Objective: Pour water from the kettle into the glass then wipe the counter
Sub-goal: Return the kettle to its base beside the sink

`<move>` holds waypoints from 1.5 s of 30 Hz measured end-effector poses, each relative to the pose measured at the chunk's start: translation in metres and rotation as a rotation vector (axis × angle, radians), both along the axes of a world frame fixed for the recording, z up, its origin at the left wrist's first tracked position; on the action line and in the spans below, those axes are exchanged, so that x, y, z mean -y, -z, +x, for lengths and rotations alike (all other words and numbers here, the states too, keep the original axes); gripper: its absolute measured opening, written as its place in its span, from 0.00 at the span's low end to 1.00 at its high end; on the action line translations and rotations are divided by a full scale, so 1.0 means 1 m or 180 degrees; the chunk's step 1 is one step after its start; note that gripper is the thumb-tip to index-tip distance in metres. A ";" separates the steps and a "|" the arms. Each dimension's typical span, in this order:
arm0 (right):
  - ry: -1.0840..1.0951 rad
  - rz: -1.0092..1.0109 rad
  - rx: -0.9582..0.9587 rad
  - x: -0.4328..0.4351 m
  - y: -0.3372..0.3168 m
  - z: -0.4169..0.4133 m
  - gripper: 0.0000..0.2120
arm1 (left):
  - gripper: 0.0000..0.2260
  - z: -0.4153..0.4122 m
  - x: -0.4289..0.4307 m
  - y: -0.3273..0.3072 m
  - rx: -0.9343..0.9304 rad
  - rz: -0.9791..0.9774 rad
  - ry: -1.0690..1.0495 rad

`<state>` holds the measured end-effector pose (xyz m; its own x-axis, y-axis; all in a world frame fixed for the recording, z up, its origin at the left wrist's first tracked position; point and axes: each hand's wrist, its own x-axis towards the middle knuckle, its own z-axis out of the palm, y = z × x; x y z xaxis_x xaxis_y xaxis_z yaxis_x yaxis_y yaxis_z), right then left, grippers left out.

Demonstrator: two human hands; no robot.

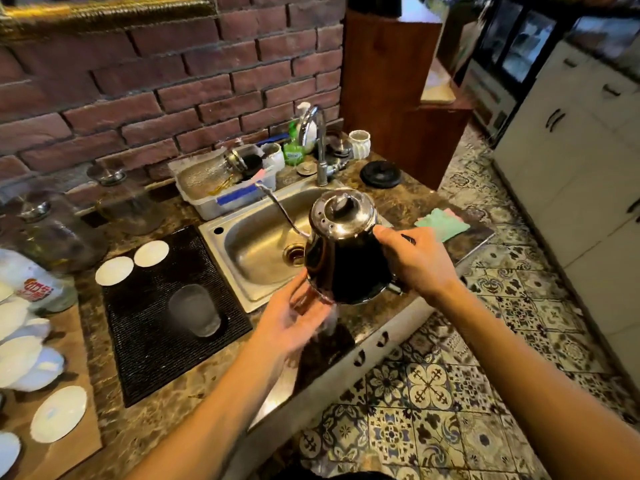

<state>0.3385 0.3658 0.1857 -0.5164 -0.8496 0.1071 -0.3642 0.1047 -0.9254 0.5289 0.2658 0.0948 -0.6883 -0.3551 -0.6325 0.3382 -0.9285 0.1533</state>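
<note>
Gripping the kettle (pixel 346 251) handle, the right hand (pixel 412 261) holds it above the sink's (pixel 242 237) front edge; the left hand (pixel 294 317), open, supports its base. The glass (pixel 194 310) stands at 9 o'clock, so the long spout may spill on the counter (pixel 166 414).

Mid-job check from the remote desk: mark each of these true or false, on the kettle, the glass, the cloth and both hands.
1. The right hand holds the kettle by its handle side. True.
2. The kettle's spout is over the glass. False: it points over the sink; the glass stands apart on the black mat.
3. The left hand is at the kettle's base. True.
4. The green cloth is in the left hand. False: it lies on the counter, right of the sink.
5. The kettle's lid is off. False: it is on.
</note>
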 end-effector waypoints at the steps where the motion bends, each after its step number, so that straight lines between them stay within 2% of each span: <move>1: 0.0024 -0.0047 0.0035 -0.004 -0.008 -0.011 0.29 | 0.14 -0.011 -0.003 -0.007 -0.0045 -0.0023 0.0061; 2: 0.0054 -0.0098 0.0054 -0.008 -0.015 -0.023 0.29 | 0.06 -0.023 -0.006 -0.014 -0.0148 -0.0002 0.0067; 4: 0.0122 -0.0188 0.0034 -0.015 -0.030 -0.044 0.29 | 0.13 -0.044 -0.009 -0.027 -0.0235 -0.0040 0.0023; 7: 0.0226 -0.0241 0.0030 -0.028 -0.052 -0.077 0.25 | 0.05 -0.079 -0.020 -0.050 -0.0106 -0.0121 -0.0013; 10: 0.0244 -0.0306 0.0190 -0.042 -0.069 -0.101 0.26 | 0.06 -0.110 -0.032 -0.068 -0.0026 -0.0250 -0.0041; 14: 0.0221 -0.0460 0.0464 -0.058 -0.081 -0.129 0.25 | 0.06 -0.143 -0.045 -0.082 -0.0229 -0.0385 0.0070; 17: 0.0247 -0.0443 0.0613 -0.066 -0.085 -0.150 0.25 | 0.15 -0.165 -0.049 -0.088 -0.0349 -0.0426 0.0181; 20: 0.0277 -0.0459 0.0719 -0.070 -0.086 -0.171 0.24 | 0.12 -0.186 -0.048 -0.090 -0.0218 -0.0384 0.0155; 22: 0.0286 -0.0499 0.0853 -0.070 -0.087 -0.187 0.24 | 0.16 -0.198 -0.047 -0.090 -0.0330 -0.0374 0.0157; 25: 0.0323 -0.0500 0.1013 -0.065 -0.089 -0.211 0.24 | 0.22 -0.218 -0.041 -0.095 -0.0403 -0.0496 0.0275; 30: 0.0304 -0.0453 0.0974 -0.044 -0.094 -0.257 0.25 | 0.10 -0.262 -0.023 -0.102 -0.0360 -0.0500 0.0175; 33: 0.0254 -0.0462 0.0977 -0.028 -0.097 -0.287 0.25 | 0.13 -0.294 -0.007 -0.100 -0.0270 -0.0637 0.0096; 38: 0.0090 -0.0422 0.0981 0.002 -0.109 -0.337 0.26 | 0.05 -0.343 0.016 -0.107 -0.0322 -0.0659 0.0087; 45: -0.0107 -0.0411 0.0878 0.038 -0.123 -0.397 0.26 | 0.14 -0.396 0.050 -0.113 -0.0444 -0.0691 0.0023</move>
